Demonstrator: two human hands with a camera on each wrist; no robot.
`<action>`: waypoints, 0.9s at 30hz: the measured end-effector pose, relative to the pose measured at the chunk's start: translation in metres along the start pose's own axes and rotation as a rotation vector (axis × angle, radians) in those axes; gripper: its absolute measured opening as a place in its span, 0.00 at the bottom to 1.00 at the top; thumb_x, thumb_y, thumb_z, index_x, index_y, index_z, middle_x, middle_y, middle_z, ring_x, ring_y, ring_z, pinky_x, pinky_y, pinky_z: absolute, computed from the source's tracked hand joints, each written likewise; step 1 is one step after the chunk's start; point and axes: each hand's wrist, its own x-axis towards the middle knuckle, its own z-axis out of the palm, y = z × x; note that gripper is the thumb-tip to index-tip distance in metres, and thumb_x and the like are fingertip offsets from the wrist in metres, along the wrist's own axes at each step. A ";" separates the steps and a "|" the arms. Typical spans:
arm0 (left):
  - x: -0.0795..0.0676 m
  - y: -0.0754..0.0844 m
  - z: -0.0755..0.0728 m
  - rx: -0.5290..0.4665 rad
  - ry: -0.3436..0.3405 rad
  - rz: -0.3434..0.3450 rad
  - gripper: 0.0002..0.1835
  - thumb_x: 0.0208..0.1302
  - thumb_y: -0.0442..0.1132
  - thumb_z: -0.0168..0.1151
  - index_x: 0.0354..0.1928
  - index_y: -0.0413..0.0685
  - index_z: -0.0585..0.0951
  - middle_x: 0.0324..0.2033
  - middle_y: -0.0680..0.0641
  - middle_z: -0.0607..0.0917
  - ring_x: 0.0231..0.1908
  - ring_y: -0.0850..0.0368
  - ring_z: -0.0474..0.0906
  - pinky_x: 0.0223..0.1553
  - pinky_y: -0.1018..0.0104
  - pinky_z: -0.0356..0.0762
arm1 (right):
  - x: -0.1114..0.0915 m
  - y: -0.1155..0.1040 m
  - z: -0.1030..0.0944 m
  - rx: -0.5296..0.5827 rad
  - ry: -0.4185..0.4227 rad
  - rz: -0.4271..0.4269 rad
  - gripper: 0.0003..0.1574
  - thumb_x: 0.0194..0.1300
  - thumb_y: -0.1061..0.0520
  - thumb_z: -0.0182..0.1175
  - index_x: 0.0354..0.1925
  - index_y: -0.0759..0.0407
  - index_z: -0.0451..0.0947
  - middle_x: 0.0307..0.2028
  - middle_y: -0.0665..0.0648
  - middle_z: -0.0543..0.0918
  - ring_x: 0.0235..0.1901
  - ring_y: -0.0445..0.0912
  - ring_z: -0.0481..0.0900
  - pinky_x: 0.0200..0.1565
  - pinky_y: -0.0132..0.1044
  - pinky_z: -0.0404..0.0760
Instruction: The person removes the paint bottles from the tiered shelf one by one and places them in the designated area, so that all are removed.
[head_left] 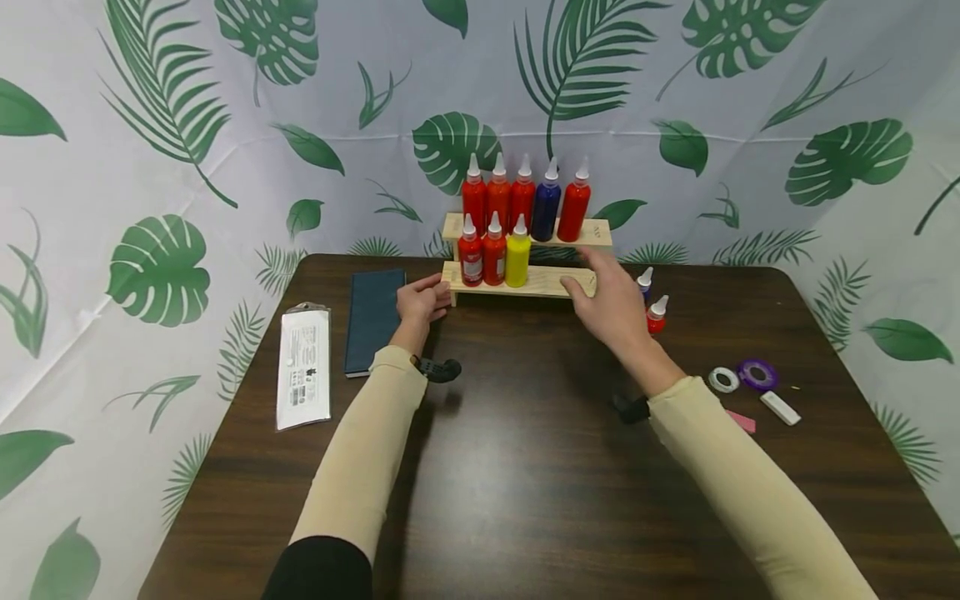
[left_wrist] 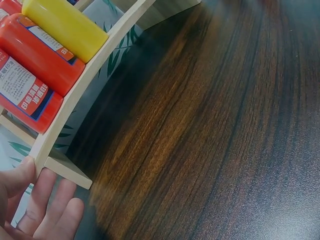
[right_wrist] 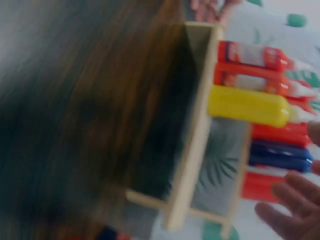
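A two-tier wooden rack [head_left: 555, 282] stands at the back of the table. Its lower shelf carries two red bottles [head_left: 494, 254] and a yellow bottle [head_left: 517, 257]; several red bottles [head_left: 574, 208] and a dark blue bottle [head_left: 546, 208] stand on the upper one. All have white nozzle caps. My left hand [head_left: 422, 302] pinches the lower shelf's left end, its thumb [left_wrist: 21, 175] against the wood and fingers beneath. Near the rack's right end, my right hand [head_left: 611, 304] has its fingers spread and holds nothing. The right wrist view is blurred.
Two small bottles, one red [head_left: 657, 315] and one blue [head_left: 644, 282], stand right of the rack. Farther right lie a white roll [head_left: 723, 380], a purple roll [head_left: 757, 375], a white block [head_left: 781, 408] and a pink piece [head_left: 742, 421]. A dark notebook [head_left: 371, 321] and white package [head_left: 303, 367] lie left.
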 end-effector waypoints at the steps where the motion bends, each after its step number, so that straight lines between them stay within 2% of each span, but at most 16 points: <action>1: 0.000 0.000 0.000 -0.001 -0.002 -0.001 0.14 0.58 0.41 0.69 0.48 0.55 0.86 0.35 0.46 0.88 0.33 0.55 0.86 0.36 0.60 0.84 | 0.007 -0.001 0.008 0.034 -0.044 0.012 0.35 0.66 0.46 0.60 0.66 0.56 0.66 0.59 0.62 0.75 0.56 0.57 0.75 0.55 0.56 0.73; 3: 0.001 0.000 0.000 -0.004 -0.007 -0.002 0.14 0.58 0.41 0.70 0.48 0.55 0.86 0.35 0.46 0.88 0.33 0.56 0.86 0.36 0.60 0.84 | 0.021 -0.002 0.025 0.108 -0.113 0.043 0.36 0.67 0.46 0.59 0.68 0.55 0.64 0.60 0.62 0.74 0.58 0.57 0.73 0.59 0.55 0.71; 5: 0.001 0.000 0.000 -0.005 -0.008 -0.006 0.14 0.58 0.42 0.70 0.48 0.56 0.86 0.35 0.46 0.89 0.32 0.56 0.86 0.36 0.60 0.84 | 0.032 -0.003 0.038 0.182 -0.142 0.071 0.36 0.68 0.47 0.58 0.69 0.56 0.62 0.61 0.63 0.74 0.58 0.56 0.73 0.60 0.53 0.70; 10: 0.001 0.000 0.000 0.004 -0.006 -0.005 0.14 0.58 0.41 0.69 0.48 0.55 0.86 0.35 0.46 0.88 0.32 0.56 0.86 0.37 0.59 0.84 | 0.052 -0.010 0.062 0.291 -0.132 0.129 0.36 0.68 0.49 0.58 0.69 0.58 0.61 0.60 0.64 0.74 0.56 0.56 0.75 0.59 0.49 0.73; 18: -0.001 0.001 0.000 0.012 -0.008 0.000 0.16 0.58 0.41 0.69 0.50 0.54 0.85 0.36 0.46 0.88 0.35 0.54 0.87 0.35 0.61 0.84 | 0.059 -0.021 0.082 0.278 -0.102 0.212 0.36 0.68 0.49 0.59 0.69 0.57 0.62 0.58 0.60 0.75 0.54 0.52 0.76 0.58 0.45 0.74; 27: 0.001 0.000 -0.002 0.014 -0.012 0.003 0.15 0.59 0.41 0.69 0.49 0.56 0.86 0.36 0.46 0.88 0.33 0.55 0.86 0.33 0.62 0.84 | 0.059 -0.026 0.087 0.274 -0.071 0.261 0.32 0.68 0.50 0.58 0.67 0.55 0.64 0.57 0.58 0.76 0.53 0.50 0.75 0.58 0.44 0.73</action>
